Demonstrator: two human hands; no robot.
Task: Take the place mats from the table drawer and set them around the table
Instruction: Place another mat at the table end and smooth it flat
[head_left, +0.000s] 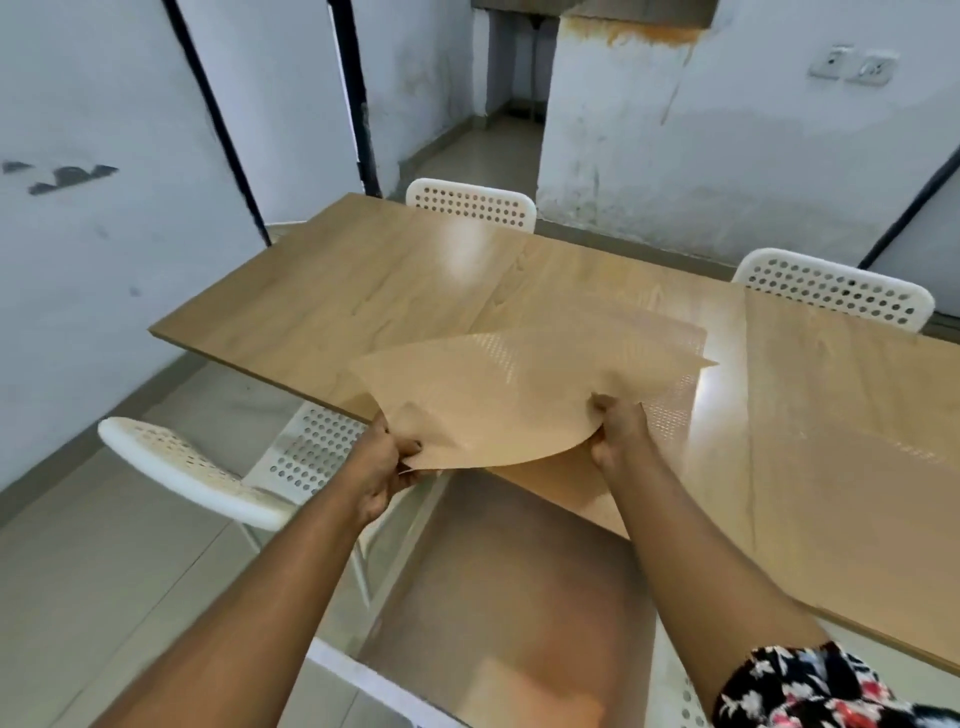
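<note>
Gripping place mats (519, 395), both hands

stained white walls (727, 156), pale tiled floor (130, 571), white perforated chairs (470, 202) around a wooden table (337, 280).

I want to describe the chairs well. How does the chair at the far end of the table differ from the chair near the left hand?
The far chair faces the camera and shows only its backrest behind the table. The near chair stands side-on, pulled out from the table, showing seat and backrest. Both are white and perforated.
</note>
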